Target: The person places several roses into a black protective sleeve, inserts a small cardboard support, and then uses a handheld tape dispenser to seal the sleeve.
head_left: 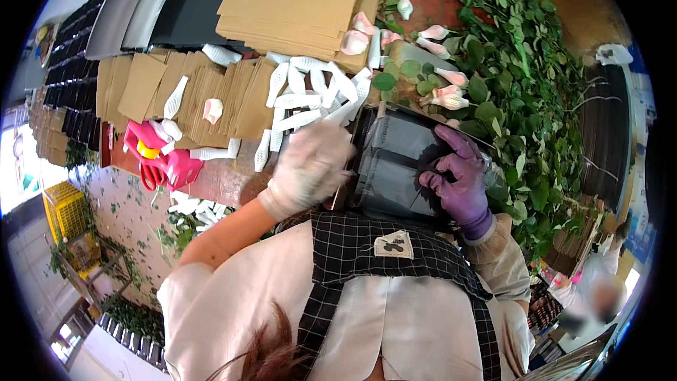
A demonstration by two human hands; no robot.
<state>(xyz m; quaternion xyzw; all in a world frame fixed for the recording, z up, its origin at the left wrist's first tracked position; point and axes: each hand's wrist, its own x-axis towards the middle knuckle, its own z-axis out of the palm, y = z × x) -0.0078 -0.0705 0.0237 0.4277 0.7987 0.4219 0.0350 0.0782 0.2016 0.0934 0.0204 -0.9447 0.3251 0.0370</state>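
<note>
My left hand (310,169), in a whitish glove, is smeared by motion. It is at the left edge of a stack of dark, glossy plastic sheets (398,142) in front of my body; whether it holds anything cannot be made out. Over the stack's right side lies my right hand (462,180), in a purple glove, fingers bent and apart, touching the dark surface. Some clear plastic (493,173) shows beside that hand. White foam net sleeves (310,92) are heaped beyond my left hand.
Brown cardboard sheets (296,3) are stacked at the back, with smaller cardboard pieces (233,99) left. Leafy stems (525,92) cover the right, beside pale pink rosebuds (450,99) in netting. A pink tape dispenser (180,168) and red-handled scissors (150,175) lie at left.
</note>
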